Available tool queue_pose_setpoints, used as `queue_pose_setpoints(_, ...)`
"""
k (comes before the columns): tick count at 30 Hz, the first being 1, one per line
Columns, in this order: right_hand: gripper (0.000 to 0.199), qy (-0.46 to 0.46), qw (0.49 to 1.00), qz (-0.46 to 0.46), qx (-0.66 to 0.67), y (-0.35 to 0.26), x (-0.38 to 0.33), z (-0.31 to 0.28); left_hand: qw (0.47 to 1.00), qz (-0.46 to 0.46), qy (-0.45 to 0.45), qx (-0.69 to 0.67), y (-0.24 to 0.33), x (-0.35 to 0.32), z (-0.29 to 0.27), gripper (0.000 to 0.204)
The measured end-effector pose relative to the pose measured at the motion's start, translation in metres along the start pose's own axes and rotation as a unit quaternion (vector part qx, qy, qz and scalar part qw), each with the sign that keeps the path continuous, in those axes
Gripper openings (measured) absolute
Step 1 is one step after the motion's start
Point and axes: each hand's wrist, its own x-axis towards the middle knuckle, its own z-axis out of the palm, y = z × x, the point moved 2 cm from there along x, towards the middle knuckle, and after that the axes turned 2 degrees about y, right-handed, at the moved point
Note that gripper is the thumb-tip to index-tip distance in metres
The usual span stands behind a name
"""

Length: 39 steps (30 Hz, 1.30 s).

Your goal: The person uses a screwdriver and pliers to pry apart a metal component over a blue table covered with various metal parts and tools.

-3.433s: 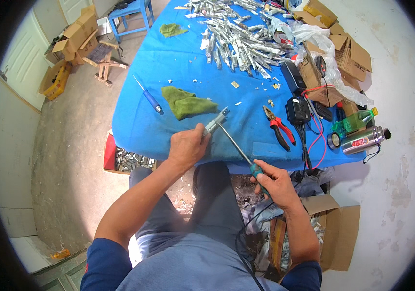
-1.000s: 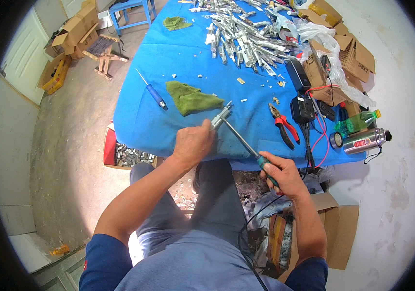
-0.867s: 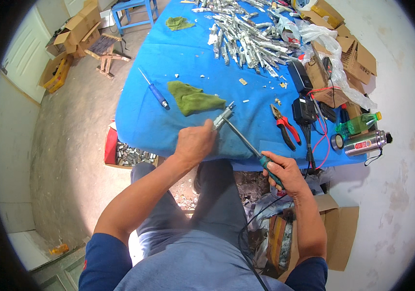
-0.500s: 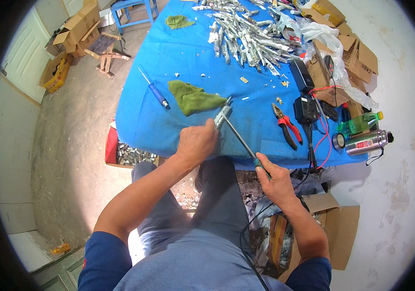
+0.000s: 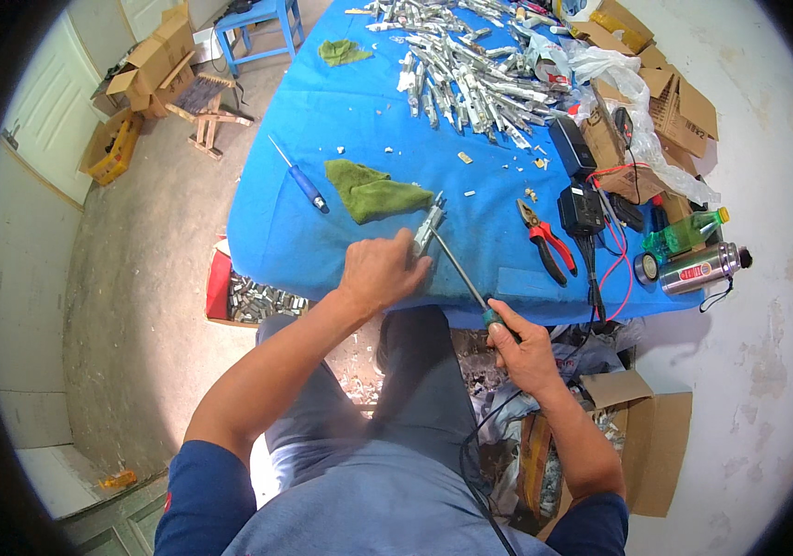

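Observation:
My left hand (image 5: 380,271) is closed around the lower end of a slim silvery metal piece (image 5: 428,228), which points away from me over the table's near edge. In my right hand (image 5: 526,352) is a screwdriver (image 5: 462,273) with a long shaft and a dark green handle, gripped with the fingers wrapped round. Its tip meets the side of the metal piece just above my left fingers; whether it sits in a slot is too small to tell. A green cloth (image 5: 371,192) lies just beyond the metal piece.
On the blue-covered table (image 5: 276,241) lie a blue screwdriver (image 5: 302,183), red-handled pliers (image 5: 549,246) and a heap of similar metal pieces (image 5: 480,79). Black adapters (image 5: 582,208), a green bottle (image 5: 688,233) and a steel flask (image 5: 698,271) stand right. A box of small metal parts (image 5: 262,301) is below left.
The screwdriver tip has shifted slightly down along the metal piece, toward my left fingers. My left thumb now shows stretched toward the right. Both hands keep their hold.

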Motion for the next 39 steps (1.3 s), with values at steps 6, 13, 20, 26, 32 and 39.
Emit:
queue_pose_setpoints(6,0.042,-0.020,1.000,0.000,-0.012,-0.005,0.003,-0.009,0.997,-0.008,-0.006,0.072,-0.002,0.017,-0.007,0.046)
queue_pose_setpoints(13,0.043,-0.032,0.999,0.039,-0.004,-0.019,0.003,-0.010,0.997,0.008,0.021,0.075,-0.005,0.019,0.006,0.035)
queue_pose_setpoints(20,0.045,-0.066,0.997,0.036,-0.016,-0.018,0.001,-0.024,0.996,0.035,0.026,0.073,-0.002,0.010,0.008,0.032)
queue_pose_setpoints(26,0.045,-0.063,0.995,0.003,-0.079,-0.020,0.002,-0.035,0.997,0.033,0.032,0.062,-0.002,0.010,0.009,0.032)
queue_pose_setpoints(32,0.045,-0.084,0.994,0.064,0.024,-0.018,0.006,-0.032,0.998,0.031,0.033,0.052,-0.003,0.011,0.008,0.032)
queue_pose_setpoints(39,0.045,-0.073,0.991,0.090,0.074,-0.009,0.007,-0.029,0.998,0.038,0.023,0.049,-0.007,0.011,0.008,0.032)
